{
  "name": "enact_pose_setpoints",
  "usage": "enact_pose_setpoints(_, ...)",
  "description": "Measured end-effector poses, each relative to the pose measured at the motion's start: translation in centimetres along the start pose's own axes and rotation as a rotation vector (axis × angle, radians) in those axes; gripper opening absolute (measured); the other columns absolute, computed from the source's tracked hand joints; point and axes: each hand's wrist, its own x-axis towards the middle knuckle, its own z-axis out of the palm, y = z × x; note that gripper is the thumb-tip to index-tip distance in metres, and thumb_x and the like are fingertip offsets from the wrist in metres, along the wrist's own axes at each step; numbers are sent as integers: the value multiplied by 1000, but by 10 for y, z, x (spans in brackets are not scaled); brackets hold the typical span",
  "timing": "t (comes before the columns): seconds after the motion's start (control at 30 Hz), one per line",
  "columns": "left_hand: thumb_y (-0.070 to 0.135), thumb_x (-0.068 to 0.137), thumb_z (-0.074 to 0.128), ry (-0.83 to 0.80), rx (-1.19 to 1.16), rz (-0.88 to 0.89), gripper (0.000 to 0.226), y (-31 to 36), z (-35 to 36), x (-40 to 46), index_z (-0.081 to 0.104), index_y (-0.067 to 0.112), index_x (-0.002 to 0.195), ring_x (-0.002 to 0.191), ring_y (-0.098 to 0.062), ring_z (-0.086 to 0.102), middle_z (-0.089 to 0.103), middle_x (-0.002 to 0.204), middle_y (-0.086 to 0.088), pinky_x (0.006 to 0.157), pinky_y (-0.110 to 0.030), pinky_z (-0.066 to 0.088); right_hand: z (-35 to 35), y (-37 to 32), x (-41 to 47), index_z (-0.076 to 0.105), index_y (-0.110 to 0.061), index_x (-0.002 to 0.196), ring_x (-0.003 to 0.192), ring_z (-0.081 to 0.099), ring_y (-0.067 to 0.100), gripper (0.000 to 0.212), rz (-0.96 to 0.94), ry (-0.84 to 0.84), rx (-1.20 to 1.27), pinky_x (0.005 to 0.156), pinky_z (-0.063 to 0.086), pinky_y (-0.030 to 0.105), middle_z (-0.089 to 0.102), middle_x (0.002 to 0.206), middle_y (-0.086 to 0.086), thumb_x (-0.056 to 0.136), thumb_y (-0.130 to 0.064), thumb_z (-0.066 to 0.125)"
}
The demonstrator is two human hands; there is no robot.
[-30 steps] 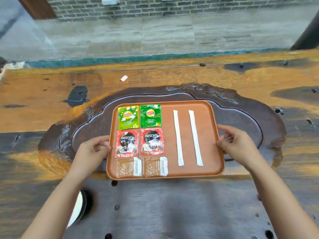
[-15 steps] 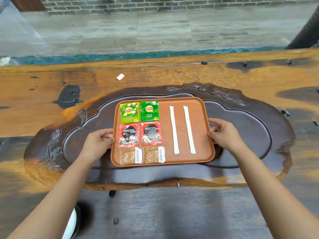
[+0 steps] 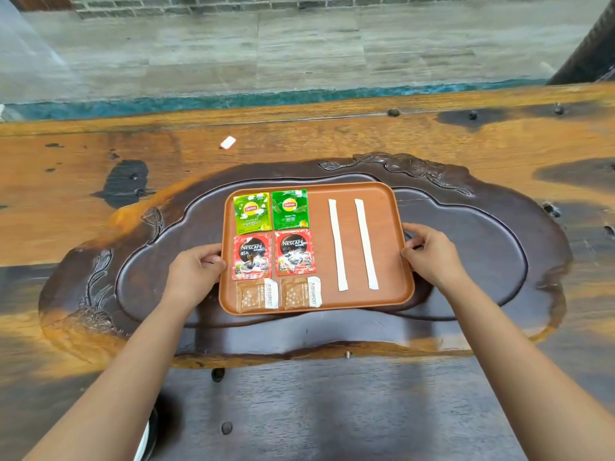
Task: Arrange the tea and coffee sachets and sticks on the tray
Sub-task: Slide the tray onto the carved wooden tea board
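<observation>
A brown tray point(image 3: 389, 207) lies in the hollow of a dark carved wooden slab point(image 3: 139, 281). On its left half sit two green Lipton tea sachets point(image 3: 252, 212) point(image 3: 290, 209), two red Nescafe sachets point(image 3: 252, 256) point(image 3: 295, 252) below them, and two brown sugar sachets point(image 3: 256, 295) point(image 3: 301, 293) at the front. Two white sticks point(image 3: 337, 244) point(image 3: 366, 243) lie side by side on the right half. My left hand point(image 3: 194, 272) grips the tray's left rim. My right hand point(image 3: 429, 252) grips the right rim.
The slab rests on an orange and dark wooden table point(image 3: 66, 201). A small white scrap point(image 3: 228, 142) lies on the table beyond the slab. Past the table's far edge is a grey stone floor and a brick wall.
Both hands have carried the tray away from me, from the table's near side into the slab's hollow. The sachets and sticks kept their places on it.
</observation>
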Motion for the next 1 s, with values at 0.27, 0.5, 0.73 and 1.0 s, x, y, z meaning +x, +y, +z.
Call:
enact_pose_setpoints(0.27,7,85,57,6,-18,-5,29,-4,0,-3,68,20,108,79,-17,65,70,79,2,76,-38,56,4,-3,-8,60,-22,123,92,59,26,46,20,42,-29,74,36,23,58,74,-5,83,0,49)
enact_pose_setpoints(0.5,5,87,55,-19,-158,-82,19,-7,-5,-7,65,8,103,78,-15,63,67,85,-7,67,-22,52,-2,-5,-21,57,-15,124,96,60,28,42,51,56,-54,81,43,29,63,79,2,84,-6,50)
enact_pose_setpoints(0.73,7,89,54,8,-159,-87,16,-13,-26,-57,63,9,101,78,-18,64,65,85,-6,79,-33,51,-9,-12,-72,61,-14,117,82,55,24,33,98,84,-6,75,40,30,59,83,2,86,-11,50)
enact_pose_setpoints(1.0,10,87,57,220,75,116,13,-36,-14,-187,65,16,95,79,-11,60,66,92,0,71,-7,40,43,-37,-179,67,-13,104,71,58,19,24,-35,0,74,64,40,25,63,87,3,84,-4,58)
